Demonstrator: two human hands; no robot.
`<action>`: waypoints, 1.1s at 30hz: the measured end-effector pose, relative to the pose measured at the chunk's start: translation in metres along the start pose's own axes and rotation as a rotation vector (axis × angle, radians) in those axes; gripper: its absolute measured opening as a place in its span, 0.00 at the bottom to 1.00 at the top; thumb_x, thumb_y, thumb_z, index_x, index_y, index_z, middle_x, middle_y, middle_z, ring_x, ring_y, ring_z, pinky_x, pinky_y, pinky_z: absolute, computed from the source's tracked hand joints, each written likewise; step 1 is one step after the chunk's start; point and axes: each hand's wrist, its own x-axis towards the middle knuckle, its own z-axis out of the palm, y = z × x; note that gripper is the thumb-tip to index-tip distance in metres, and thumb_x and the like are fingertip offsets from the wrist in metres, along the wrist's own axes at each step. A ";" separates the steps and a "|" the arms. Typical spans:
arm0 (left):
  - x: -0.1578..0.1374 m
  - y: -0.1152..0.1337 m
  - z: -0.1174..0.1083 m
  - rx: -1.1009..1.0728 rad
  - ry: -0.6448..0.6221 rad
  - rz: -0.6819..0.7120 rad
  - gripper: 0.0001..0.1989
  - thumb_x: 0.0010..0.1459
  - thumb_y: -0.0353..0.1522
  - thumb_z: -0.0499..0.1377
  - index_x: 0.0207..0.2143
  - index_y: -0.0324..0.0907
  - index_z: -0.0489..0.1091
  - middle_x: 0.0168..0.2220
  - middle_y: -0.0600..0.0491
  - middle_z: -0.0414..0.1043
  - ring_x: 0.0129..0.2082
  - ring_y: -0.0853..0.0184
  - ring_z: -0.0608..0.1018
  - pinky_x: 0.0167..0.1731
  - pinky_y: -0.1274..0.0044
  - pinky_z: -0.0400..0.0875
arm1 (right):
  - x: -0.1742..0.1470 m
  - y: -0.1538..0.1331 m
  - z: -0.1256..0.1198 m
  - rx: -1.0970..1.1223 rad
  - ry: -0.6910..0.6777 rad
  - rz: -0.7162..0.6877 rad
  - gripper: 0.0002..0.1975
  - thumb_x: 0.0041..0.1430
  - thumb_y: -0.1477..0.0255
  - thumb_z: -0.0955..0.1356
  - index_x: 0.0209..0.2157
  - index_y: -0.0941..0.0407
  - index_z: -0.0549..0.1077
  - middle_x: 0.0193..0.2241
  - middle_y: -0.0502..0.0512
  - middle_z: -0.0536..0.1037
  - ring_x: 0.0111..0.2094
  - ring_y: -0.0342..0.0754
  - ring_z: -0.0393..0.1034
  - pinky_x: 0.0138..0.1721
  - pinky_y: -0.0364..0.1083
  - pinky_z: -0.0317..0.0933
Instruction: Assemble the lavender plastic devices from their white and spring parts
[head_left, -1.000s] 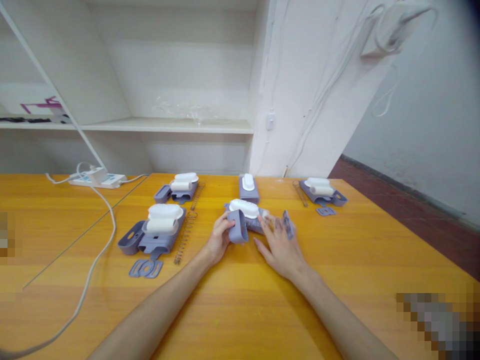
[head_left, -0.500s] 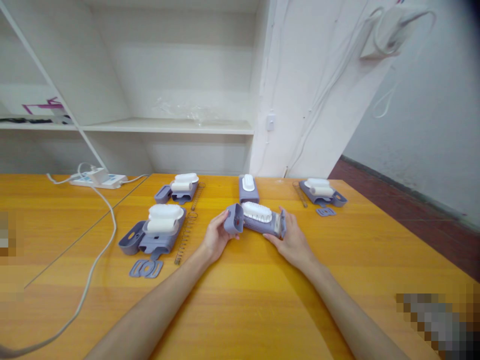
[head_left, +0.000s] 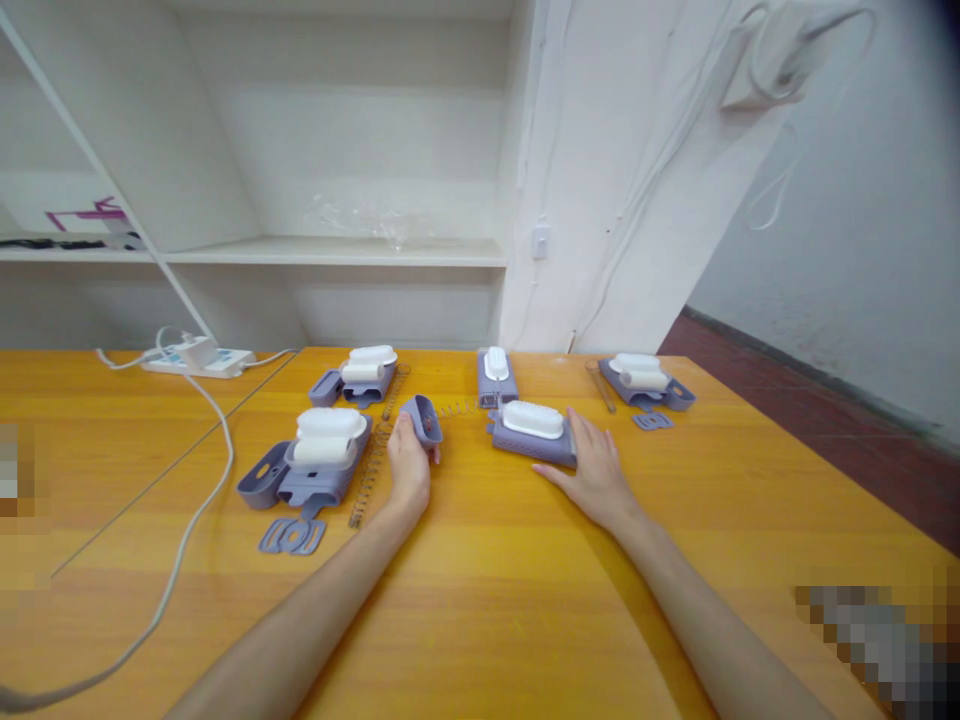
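My left hand point(head_left: 409, 465) is closed around a small purple-grey end cap point(head_left: 426, 420), its hollow side facing right. A thin wire coil spring point(head_left: 459, 409) stretches from behind the cap toward the left end of a purple-grey case point(head_left: 525, 446); whether it is fixed at either end I cannot tell. On top of the case sits a white oval lid-like piece point(head_left: 533, 420). My right hand point(head_left: 596, 472) holds the case's right end, fingers on the far side and thumb along the near side.
Similar part sets surround me: a case with white pieces point(head_left: 324, 487) at left, another point(head_left: 369, 390) behind it, one point(head_left: 637, 375) at right. A closed-looking case point(head_left: 496, 390) stands at the back middle. Flat cut-out plates point(head_left: 292, 537), a loose spring point(head_left: 365, 485), a white cable point(head_left: 180, 540) and a power strip point(head_left: 225, 362) lie leftward.
My left hand has carried the cap leftward, away from the case. The case has turned slightly and shifted right, and the spring now spans the gap between cap and case.
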 end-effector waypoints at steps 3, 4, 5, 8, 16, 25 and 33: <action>-0.002 0.000 -0.001 0.059 -0.002 0.079 0.19 0.57 0.48 0.50 0.27 0.42 0.60 0.18 0.60 0.60 0.12 0.75 0.62 0.10 0.83 0.56 | 0.002 0.000 -0.002 -0.006 0.003 0.073 0.44 0.48 0.54 0.68 0.61 0.60 0.50 0.50 0.66 0.62 0.50 0.60 0.63 0.50 0.57 0.60; -0.003 0.001 -0.001 0.066 0.002 0.098 0.19 0.56 0.49 0.50 0.29 0.42 0.60 0.19 0.60 0.60 0.12 0.75 0.63 0.10 0.83 0.56 | 0.002 0.000 -0.004 -0.010 -0.004 0.090 0.43 0.47 0.54 0.69 0.60 0.60 0.53 0.48 0.65 0.62 0.47 0.60 0.65 0.48 0.56 0.62; -0.003 0.001 -0.001 0.072 0.007 0.113 0.19 0.56 0.50 0.50 0.31 0.43 0.60 0.20 0.60 0.61 0.13 0.75 0.63 0.11 0.83 0.57 | 0.002 0.001 -0.005 -0.012 -0.014 0.099 0.41 0.47 0.54 0.69 0.58 0.60 0.55 0.47 0.65 0.62 0.46 0.59 0.66 0.47 0.56 0.63; -0.004 0.002 -0.001 0.084 0.017 0.123 0.20 0.55 0.52 0.51 0.34 0.44 0.60 0.23 0.59 0.61 0.15 0.75 0.64 0.12 0.83 0.59 | 0.002 0.003 -0.009 0.030 -0.052 0.086 0.35 0.47 0.57 0.69 0.54 0.58 0.60 0.47 0.63 0.61 0.46 0.58 0.66 0.49 0.56 0.62; -0.003 0.001 -0.002 0.022 0.041 0.078 0.19 0.55 0.51 0.51 0.32 0.44 0.59 0.24 0.59 0.62 0.15 0.75 0.65 0.12 0.83 0.58 | 0.000 -0.001 -0.014 0.213 -0.026 -0.008 0.32 0.50 0.63 0.69 0.55 0.57 0.56 0.50 0.62 0.62 0.52 0.57 0.61 0.55 0.57 0.56; -0.004 0.002 -0.002 0.012 0.035 0.064 0.18 0.55 0.50 0.52 0.31 0.44 0.58 0.23 0.60 0.60 0.15 0.76 0.63 0.11 0.85 0.56 | -0.001 -0.005 -0.017 0.276 0.074 -0.031 0.32 0.52 0.62 0.68 0.56 0.56 0.55 0.52 0.62 0.61 0.54 0.58 0.58 0.57 0.58 0.53; -0.007 0.006 -0.001 0.049 0.030 0.056 0.18 0.53 0.48 0.55 0.37 0.43 0.64 0.23 0.59 0.61 0.16 0.76 0.64 0.11 0.86 0.56 | -0.001 -0.009 -0.020 0.282 0.065 -0.060 0.33 0.52 0.63 0.68 0.57 0.56 0.54 0.53 0.62 0.60 0.56 0.57 0.56 0.58 0.57 0.52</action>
